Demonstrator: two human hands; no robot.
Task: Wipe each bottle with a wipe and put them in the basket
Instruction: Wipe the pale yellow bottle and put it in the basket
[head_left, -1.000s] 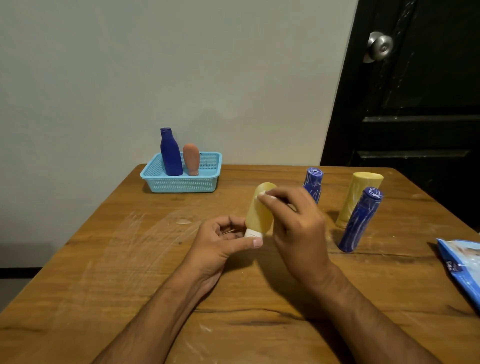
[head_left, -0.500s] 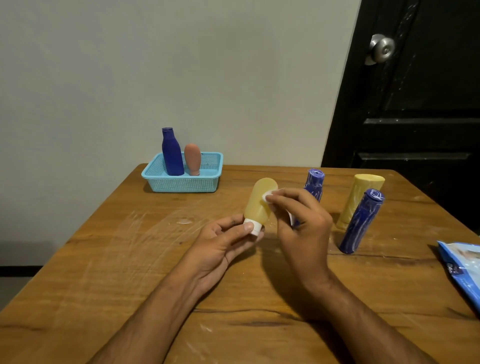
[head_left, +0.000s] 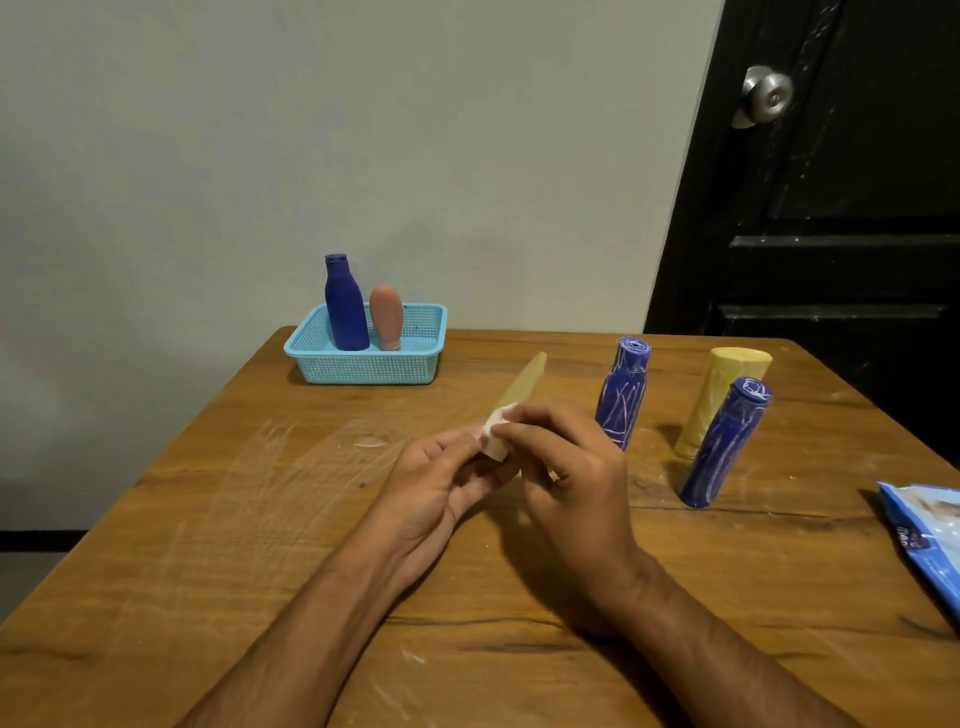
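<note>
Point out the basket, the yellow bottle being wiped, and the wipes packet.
basket (head_left: 363, 370), head view, on its front mesh wall.
yellow bottle being wiped (head_left: 525, 383), head view, on the bare upper body above the fingers.
wipes packet (head_left: 930, 530), head view, on its blue face at the frame's right edge.

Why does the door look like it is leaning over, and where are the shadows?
Head view: the wide lens bends the edges, so the door leans; soft shadows lie on the table under both hands and beside the standing bottles; nothing is badly blurred, and the knob shines a little.
</note>
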